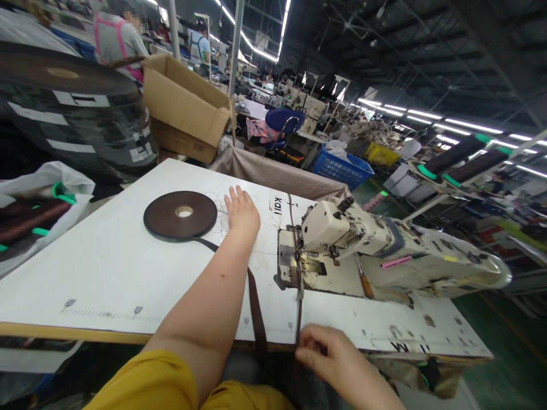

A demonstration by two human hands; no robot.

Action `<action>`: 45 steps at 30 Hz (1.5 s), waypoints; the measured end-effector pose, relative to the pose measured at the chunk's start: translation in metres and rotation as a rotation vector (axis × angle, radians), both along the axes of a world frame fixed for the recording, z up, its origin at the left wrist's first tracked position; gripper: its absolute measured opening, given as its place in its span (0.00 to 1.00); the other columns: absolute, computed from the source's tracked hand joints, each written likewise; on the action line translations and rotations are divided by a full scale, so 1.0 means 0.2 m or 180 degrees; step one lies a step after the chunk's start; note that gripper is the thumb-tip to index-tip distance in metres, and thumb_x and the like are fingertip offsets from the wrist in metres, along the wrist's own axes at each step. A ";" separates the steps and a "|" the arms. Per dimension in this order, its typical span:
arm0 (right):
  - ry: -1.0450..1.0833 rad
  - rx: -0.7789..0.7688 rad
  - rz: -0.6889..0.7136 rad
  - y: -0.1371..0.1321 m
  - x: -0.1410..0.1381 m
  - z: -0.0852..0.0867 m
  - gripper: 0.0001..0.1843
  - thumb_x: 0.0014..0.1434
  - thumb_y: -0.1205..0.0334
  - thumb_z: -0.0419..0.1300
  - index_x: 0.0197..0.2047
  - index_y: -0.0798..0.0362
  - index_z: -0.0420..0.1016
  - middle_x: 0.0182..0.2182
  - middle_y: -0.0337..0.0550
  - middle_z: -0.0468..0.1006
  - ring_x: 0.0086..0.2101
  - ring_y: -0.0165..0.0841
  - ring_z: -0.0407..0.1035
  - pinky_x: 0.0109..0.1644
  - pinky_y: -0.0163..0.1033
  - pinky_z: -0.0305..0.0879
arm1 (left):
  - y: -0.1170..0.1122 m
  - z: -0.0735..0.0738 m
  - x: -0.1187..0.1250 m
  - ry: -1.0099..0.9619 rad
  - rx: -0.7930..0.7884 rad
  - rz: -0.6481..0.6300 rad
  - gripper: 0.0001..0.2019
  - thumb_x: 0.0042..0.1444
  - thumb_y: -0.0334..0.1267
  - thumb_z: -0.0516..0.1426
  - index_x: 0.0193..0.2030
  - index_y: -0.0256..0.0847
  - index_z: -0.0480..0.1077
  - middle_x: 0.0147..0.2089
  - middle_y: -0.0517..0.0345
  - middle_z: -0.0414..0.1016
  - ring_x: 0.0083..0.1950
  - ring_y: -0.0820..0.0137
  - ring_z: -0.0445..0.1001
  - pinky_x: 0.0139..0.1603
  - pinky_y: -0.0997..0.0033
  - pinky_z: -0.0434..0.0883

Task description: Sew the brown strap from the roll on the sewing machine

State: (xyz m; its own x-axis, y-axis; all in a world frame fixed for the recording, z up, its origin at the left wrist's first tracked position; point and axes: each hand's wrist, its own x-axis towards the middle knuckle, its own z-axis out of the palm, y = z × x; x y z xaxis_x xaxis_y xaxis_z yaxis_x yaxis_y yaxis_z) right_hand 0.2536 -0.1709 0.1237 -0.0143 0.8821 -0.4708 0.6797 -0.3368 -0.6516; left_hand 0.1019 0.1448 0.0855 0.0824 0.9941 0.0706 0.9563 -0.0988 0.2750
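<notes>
The left hand (241, 212) lies open, palm down on the white table (106, 273), its fingers spread and pointing away from the person. Just to its left sits a flat roll of dark brown webbing (179, 215). A brown webbing strap (256, 307) leaves the roll, passes under the left forearm, then points toward the person and drops over the table's near edge. Right of the left hand stands an industrial sewing machine (342, 233). A second length of strap (298, 319) runs straight from its needle area toward the person, reaching the right hand (329, 356) at the table edge. That hand's fingers are curled beside the strap; whether they grip it, I cannot tell.
</notes>
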 end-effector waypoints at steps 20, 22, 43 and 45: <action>-0.0327 -0.0700 0.0577 -0.05 -0.03 0.04 0.04 0.53 0.62 0.68 0.35 0.46 0.81 0.35 0.35 0.79 0.38 0.37 0.73 0.37 0.35 0.57 | 0.05 -0.09 0.04 -0.0088 -0.0278 -0.0527 0.39 0.66 0.54 0.46 0.78 0.33 0.51 0.83 0.48 0.44 0.82 0.54 0.40 0.80 0.54 0.44; -0.0211 -0.0441 0.0460 0.00 -0.05 0.03 0.03 0.58 0.58 0.67 0.36 0.46 0.81 0.34 0.36 0.80 0.38 0.37 0.73 0.38 0.36 0.58 | 0.04 -0.11 0.05 -0.0066 -0.0349 -0.0553 0.41 0.65 0.59 0.46 0.79 0.36 0.52 0.82 0.49 0.46 0.82 0.54 0.41 0.80 0.52 0.44; -0.0648 0.0342 0.0216 -0.03 -0.07 -0.01 0.11 0.61 0.61 0.57 0.28 0.50 0.61 0.28 0.36 0.70 0.33 0.35 0.66 0.37 0.38 0.54 | 0.03 0.00 -0.03 0.0001 0.0010 0.0030 0.34 0.69 0.38 0.42 0.80 0.35 0.44 0.82 0.37 0.42 0.82 0.45 0.32 0.77 0.35 0.34; -0.0584 -0.0003 0.0403 -0.06 -0.07 0.01 0.07 0.58 0.63 0.60 0.29 0.50 0.66 0.28 0.35 0.72 0.33 0.35 0.68 0.37 0.38 0.54 | 0.04 0.02 -0.05 -0.0026 0.0065 -0.0009 0.34 0.68 0.35 0.40 0.80 0.27 0.41 0.82 0.35 0.38 0.82 0.47 0.29 0.78 0.40 0.32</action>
State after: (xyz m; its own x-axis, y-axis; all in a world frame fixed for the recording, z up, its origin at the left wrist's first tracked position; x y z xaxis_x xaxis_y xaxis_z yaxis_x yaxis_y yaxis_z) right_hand 0.2405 -0.1834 0.1258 -0.0388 0.8784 -0.4764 0.8237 -0.2418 -0.5130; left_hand 0.0925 0.1526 0.0896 0.0845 0.9922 0.0915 0.9538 -0.1071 0.2806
